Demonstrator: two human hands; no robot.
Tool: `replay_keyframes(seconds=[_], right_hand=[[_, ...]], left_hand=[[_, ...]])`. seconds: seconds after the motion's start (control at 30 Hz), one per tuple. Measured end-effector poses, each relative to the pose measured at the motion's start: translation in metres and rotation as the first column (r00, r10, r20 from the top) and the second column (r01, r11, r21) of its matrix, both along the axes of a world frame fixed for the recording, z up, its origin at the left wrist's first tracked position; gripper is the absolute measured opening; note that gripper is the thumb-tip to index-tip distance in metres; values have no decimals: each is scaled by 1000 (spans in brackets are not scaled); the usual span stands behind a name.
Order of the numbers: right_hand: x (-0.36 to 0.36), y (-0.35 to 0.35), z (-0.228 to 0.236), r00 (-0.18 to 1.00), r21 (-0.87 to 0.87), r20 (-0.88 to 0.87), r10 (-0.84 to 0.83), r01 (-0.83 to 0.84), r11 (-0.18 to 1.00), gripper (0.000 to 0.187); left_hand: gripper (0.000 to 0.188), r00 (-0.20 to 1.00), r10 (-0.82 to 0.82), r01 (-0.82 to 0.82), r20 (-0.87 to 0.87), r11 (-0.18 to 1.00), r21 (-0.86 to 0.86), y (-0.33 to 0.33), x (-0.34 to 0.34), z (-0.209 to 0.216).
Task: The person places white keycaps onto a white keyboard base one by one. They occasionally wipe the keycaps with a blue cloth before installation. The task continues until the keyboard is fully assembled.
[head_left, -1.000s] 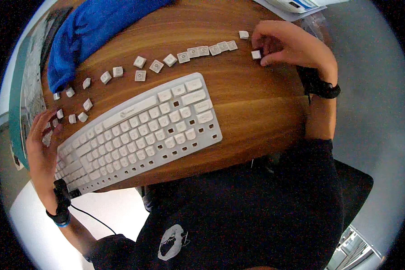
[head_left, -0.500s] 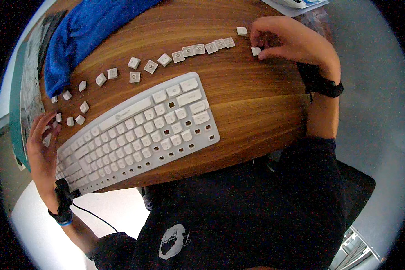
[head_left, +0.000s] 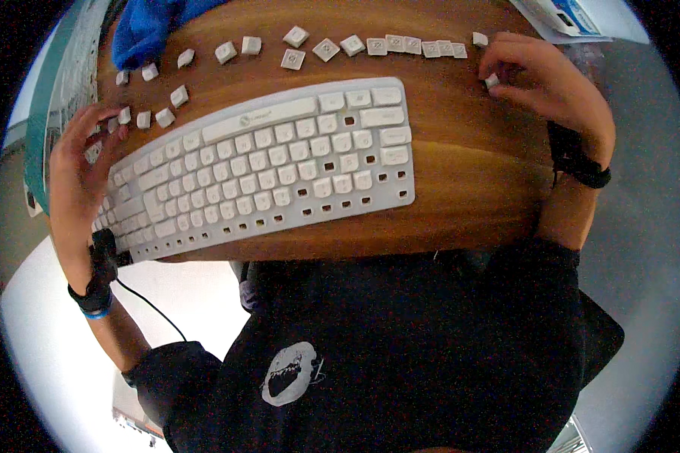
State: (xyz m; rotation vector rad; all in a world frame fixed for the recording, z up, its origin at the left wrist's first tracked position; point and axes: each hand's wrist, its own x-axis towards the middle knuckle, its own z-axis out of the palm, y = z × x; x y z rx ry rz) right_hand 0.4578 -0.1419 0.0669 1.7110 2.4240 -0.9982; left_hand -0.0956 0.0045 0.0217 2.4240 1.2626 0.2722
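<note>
A white keyboard lies slanted on the wooden table, with dark open sockets along its near edge and right part where keycaps are off. My right hand is at the far right of the table, thumb and fingertips closed on a small white keycap. Another loose keycap lies just beyond its knuckles. At the keyboard's left end, my left hand rests with finger and thumb apart, beside a keycap close to the fingertips. Its palm side is partly hidden.
Loose keycaps lie scattered beyond the keyboard; several upturned ones form a row toward the right. A blue cloth lies at the far left, and a paper or packet at the far right. A black cable hangs near my left wrist.
The whole view has shifted, so table, keyboard and keycaps appear higher and farther right. Both hands stay by the same keycaps, with little visible change in their grip.
</note>
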Motion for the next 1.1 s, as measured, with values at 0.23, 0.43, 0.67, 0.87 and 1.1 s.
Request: replay_keyframes(seconds=[0.23,0.43,0.67,0.87,1.1], right_hand=[[-6,-10,-11,996,47,-91,11,-7,999,22],[-64,-14,-9,938,120,-238,252,-229,966,27],[-98,-30,-15,892,89,-352,284,-270,959,32],[-110,-43,-18,939,146,-178,293,-270,952,24],[-122,-47,-9,949,154,-100,299,-282,947,18]], left_hand=[[32,999,-33,33,-13,999,22,0,4,5],[31,998,-65,68,-21,979,194,-5,1,2],[33,993,-118,116,-4,964,241,-43,26,22],[29,973,-223,206,65,958,201,-96,67,17],[31,961,-266,260,70,962,82,-122,82,16]])
